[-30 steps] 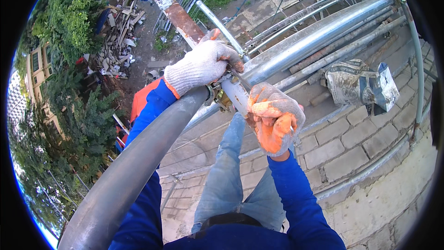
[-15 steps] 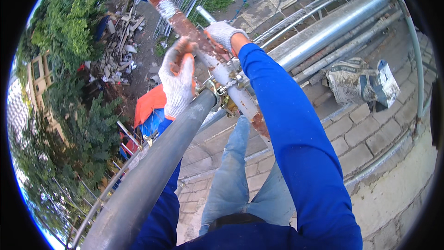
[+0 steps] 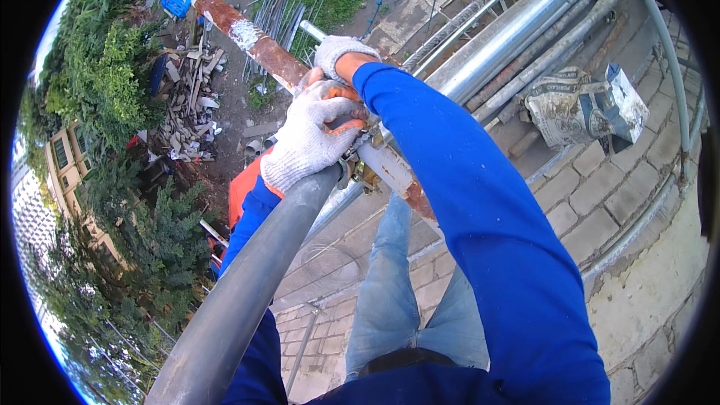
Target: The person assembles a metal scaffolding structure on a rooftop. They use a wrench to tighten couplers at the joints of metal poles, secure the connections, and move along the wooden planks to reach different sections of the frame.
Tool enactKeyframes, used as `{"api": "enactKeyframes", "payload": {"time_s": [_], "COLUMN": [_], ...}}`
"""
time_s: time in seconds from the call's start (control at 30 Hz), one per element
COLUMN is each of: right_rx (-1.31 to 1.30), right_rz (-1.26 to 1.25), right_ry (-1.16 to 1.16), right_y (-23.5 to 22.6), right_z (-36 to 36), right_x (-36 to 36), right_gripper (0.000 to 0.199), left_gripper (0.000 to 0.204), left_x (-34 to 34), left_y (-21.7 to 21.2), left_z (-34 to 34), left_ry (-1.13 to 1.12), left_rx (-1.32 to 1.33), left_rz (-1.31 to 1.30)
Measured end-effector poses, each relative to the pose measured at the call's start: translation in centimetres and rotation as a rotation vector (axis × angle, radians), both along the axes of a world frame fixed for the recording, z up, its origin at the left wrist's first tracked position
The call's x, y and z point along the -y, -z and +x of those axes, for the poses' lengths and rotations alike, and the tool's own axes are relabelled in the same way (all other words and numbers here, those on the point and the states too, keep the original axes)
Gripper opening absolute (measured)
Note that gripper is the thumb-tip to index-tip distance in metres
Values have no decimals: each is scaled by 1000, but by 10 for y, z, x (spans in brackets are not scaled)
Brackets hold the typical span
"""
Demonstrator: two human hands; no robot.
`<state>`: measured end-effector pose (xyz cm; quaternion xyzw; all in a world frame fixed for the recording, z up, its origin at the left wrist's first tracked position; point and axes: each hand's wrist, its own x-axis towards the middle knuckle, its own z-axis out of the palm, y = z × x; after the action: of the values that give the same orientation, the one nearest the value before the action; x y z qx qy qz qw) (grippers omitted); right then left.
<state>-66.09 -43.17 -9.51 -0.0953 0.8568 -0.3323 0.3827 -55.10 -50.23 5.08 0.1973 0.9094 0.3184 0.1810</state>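
Observation:
Both hands wear white knit gloves with orange palms. A rusty, paint-patched scaffold pipe slants from upper left to lower right. My left hand lies over it, fingers and thumb curled around it just above a scaffold clamp. The clamp is partly hidden by that hand. Just beyond, my right hand grips the far side of the same pipe; its fingertips are mostly covered. A thick grey pipe runs from the lower left up to the clamp, under my left wrist.
Past my right hand a silver tube end sticks out. Metal pipes lie at upper right beside a crumpled cement bag. Stone-block paving spreads below right. Rubble and trees are far down on the left.
My left hand has come right and down onto the rusty pipe, beside my right hand, and its fingers have curled around it. The view has shifted slightly.

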Motion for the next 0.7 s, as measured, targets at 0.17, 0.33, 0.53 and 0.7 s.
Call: {"api": "enactKeyframes", "payload": {"time_s": [0.17, 0.33, 0.53, 0.7], "right_rx": [92, -153, -276, 74], "right_rz": [-413, -1199, -1400, -1355], "right_ry": [300, 804, 905, 930], "right_y": [-47, -118, -136, -90], "right_z": [3, 62, 135, 206], "right_x": [-67, -140, -148, -162], "right_gripper": [31, 31, 45, 42], "left_gripper": [24, 41, 40, 31], "left_x": [-1, -15, -14, -2], "left_y": [7, 4, -2, 17], "left_z": [1, -3, -11, -6], "left_ry": [-113, 86, 17, 40], "left_rx": [72, -47, 426, 346], "left_rz": [64, -76, 74, 168]}}
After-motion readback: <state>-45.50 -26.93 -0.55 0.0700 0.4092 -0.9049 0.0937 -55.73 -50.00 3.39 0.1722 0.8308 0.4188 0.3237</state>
